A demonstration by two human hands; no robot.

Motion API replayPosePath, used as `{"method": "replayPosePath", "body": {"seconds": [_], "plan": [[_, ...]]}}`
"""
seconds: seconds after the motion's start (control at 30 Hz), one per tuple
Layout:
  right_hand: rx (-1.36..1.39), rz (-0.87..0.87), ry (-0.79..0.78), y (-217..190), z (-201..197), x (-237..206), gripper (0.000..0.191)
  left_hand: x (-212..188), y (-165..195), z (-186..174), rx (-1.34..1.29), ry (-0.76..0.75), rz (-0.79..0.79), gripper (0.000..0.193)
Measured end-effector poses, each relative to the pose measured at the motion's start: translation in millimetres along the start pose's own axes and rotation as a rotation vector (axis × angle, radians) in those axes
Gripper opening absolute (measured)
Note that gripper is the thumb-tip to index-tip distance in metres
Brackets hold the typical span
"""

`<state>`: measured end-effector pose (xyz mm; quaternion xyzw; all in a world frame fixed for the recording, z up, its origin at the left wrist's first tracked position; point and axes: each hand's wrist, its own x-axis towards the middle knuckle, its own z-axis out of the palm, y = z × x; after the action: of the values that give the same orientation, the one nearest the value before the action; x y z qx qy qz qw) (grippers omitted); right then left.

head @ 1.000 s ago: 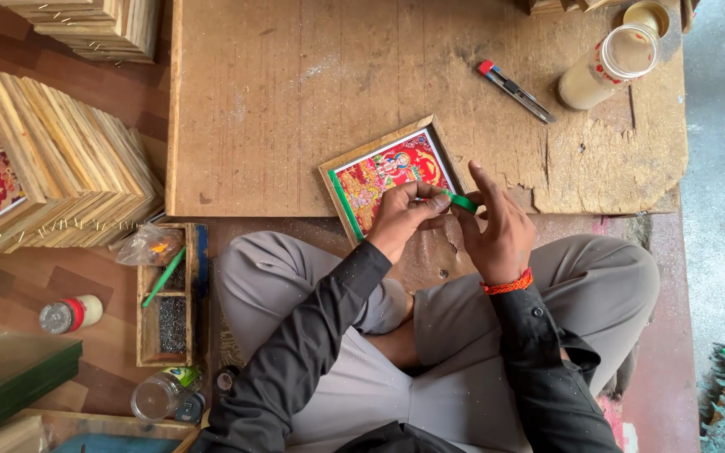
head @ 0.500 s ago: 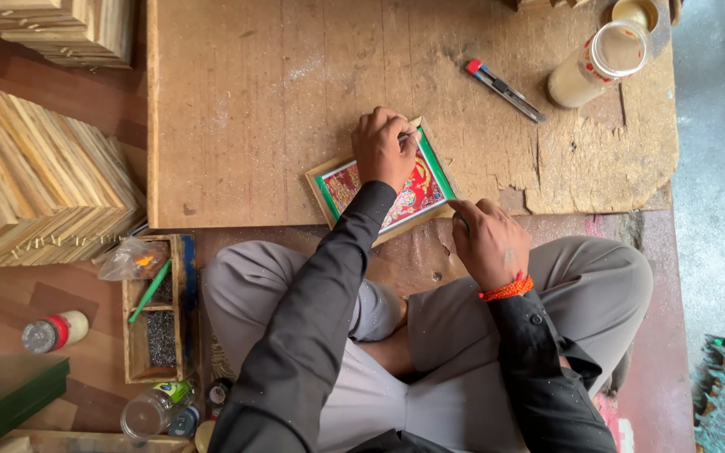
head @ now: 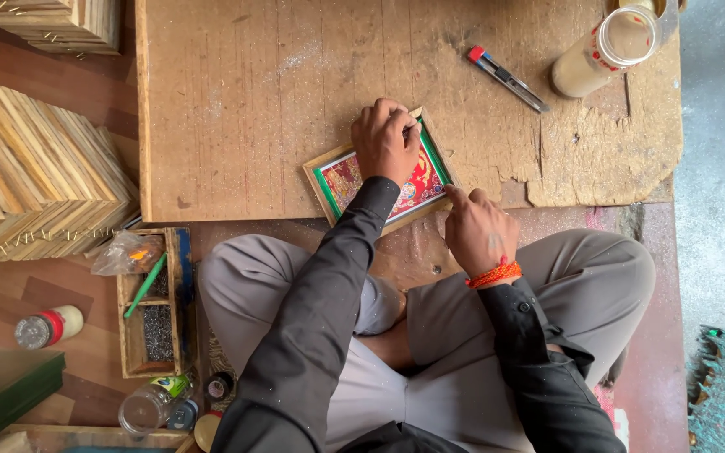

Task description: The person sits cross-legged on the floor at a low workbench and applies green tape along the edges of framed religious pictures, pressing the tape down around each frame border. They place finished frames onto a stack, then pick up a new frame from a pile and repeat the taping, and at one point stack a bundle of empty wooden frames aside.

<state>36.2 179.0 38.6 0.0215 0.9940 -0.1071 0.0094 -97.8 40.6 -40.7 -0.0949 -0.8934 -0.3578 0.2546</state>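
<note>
The picture (head: 413, 189) is red and orange with a green border, and its frame (head: 322, 180) is pale gold. The board (head: 253, 101) is light brown, with pale worn patches. The knife (head: 507, 79) is black and grey with a red end. The jar (head: 602, 52) holds beige powder. The wrist thread (head: 497, 273) is orange. The sleeves (head: 320, 319) are black, the trousers (head: 597, 285) grey. The floor (head: 44, 285) is reddish brown.

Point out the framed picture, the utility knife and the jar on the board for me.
Framed picture (head: 339, 179): head view, on its left glass area.
Utility knife (head: 509, 80): head view, mid-handle.
Jar (head: 585, 67): head view, on its side wall.
</note>
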Motion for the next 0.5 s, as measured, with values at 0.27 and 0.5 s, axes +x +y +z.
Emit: {"method": "replayPosePath", "body": {"seconds": [0.27,0.5], "plan": [[-0.032,-0.05,0.029,0,-1,-5,0.034,12,2,5,0.057,-0.11,-0.208,0.027],[0.125,-0.045,0.132,5,2,-7,0.054,-1,-21,-19,0.102,-0.243,0.398,0.022]]}}
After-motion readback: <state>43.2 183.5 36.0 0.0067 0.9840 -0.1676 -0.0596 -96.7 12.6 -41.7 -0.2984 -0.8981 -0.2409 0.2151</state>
